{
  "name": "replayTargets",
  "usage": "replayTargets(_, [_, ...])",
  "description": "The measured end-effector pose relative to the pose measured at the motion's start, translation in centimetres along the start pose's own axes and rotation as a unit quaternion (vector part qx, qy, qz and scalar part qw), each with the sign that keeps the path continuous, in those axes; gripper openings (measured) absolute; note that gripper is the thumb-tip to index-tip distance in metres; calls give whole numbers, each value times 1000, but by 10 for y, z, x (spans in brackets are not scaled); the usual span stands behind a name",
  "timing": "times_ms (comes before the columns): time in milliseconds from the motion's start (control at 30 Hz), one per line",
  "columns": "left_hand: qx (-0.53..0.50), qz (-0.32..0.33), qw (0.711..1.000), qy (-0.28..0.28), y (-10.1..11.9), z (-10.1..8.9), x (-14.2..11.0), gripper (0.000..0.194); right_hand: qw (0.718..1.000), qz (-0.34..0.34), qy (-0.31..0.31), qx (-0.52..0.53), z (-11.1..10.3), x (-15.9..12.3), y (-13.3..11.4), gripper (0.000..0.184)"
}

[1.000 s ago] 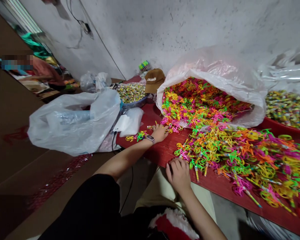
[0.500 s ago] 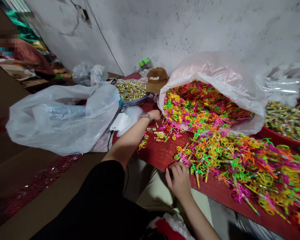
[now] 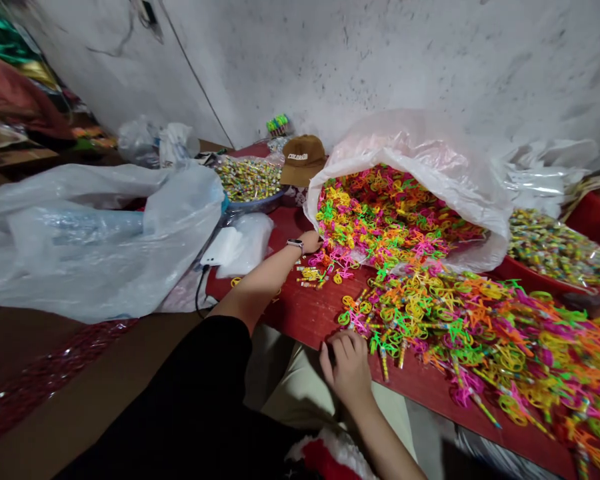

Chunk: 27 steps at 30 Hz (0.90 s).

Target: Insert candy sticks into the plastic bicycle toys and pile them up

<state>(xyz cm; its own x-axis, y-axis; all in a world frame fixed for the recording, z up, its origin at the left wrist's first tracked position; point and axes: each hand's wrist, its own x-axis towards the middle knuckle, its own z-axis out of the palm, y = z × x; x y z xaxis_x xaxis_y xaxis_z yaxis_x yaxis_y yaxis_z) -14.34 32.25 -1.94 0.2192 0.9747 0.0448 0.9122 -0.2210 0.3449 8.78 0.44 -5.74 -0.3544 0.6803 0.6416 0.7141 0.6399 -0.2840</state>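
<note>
My left hand [image 3: 310,243], with a band on its wrist, reaches to the left edge of the mouth of a white plastic bag [image 3: 415,131]. Its fingers are hidden among the bag edge and the bright plastic pieces, so a grip cannot be made out. Small bicycle-shaped plastic pieces [image 3: 353,220] in pink, green, yellow and orange spill from the bag. A few short patterned tubes [image 3: 309,273] lie below that hand. At the table's front edge rests my right hand [image 3: 349,365], fingers loosely bent and thumb apart, beside a big pile of bicycle-shaped pieces on tubes [image 3: 460,320].
A brown cap [image 3: 303,160] sits behind, next to a blue basin [image 3: 255,205] of small wrapped tubes. To the left are a white phone [image 3: 222,247], clear bags [image 3: 250,240] and a large translucent bag [image 3: 180,227]. A red container [image 3: 525,277] holds more tubes. Another person [image 3: 20,93] sits far left.
My left hand has moved from the loose pieces on the table up to the bag's mouth. The right hand stays at the table edge. The view has turned slightly right.
</note>
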Motion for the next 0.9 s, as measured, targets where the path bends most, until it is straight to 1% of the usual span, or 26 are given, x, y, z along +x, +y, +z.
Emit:
replayTargets(133, [17, -5, 1000, -26, 3, -2, -17, 36, 1000, -1, 7, -4, -1, -2, 0, 5])
replayTargets(267, [29, 3, 999, -23, 11, -4, -35, 35, 1000, 7, 6, -9, -2, -5, 2, 5])
replayTargets(367, [36, -3, 999, -11, 16, -4, -48, 36, 1000, 19, 6, -4, -2, -5, 3, 7])
replayTargets(500, [32, -25, 999, 4, 21, -4, -59, 37, 998, 41, 27, 36, -7, -5, -1, 11])
replayTargets(600, [6, -34, 999, 29, 25, -11, -62, 36, 993, 75, 56, 70, -15, -5, -9, 12])
replayTargets(667, [-20, -38, 997, 61, 27, -19, -66, 30, 990, 89, 70, 86, -22, -1, -14, 12])
replayTargets(733, [-51, -40, 993, 103, 30, -27, -75, 19, 988, 92, 74, 99, -31, 10, -16, 12])
replayTargets(800, [-84, -34, 985, 146, 32, -30, -92, 20, 988, 94, 61, 108, -41, 32, -11, 14])
replayTargets(833, [-101, -28, 980, 167, 34, -30, -103, 21, 989, 99, 42, 102, -44, 48, -5, 16])
replayTargets(900, [-136, -13, 969, 204, 41, -20, -129, 18, 991, 120, -37, 53, -46, 85, 9, 21])
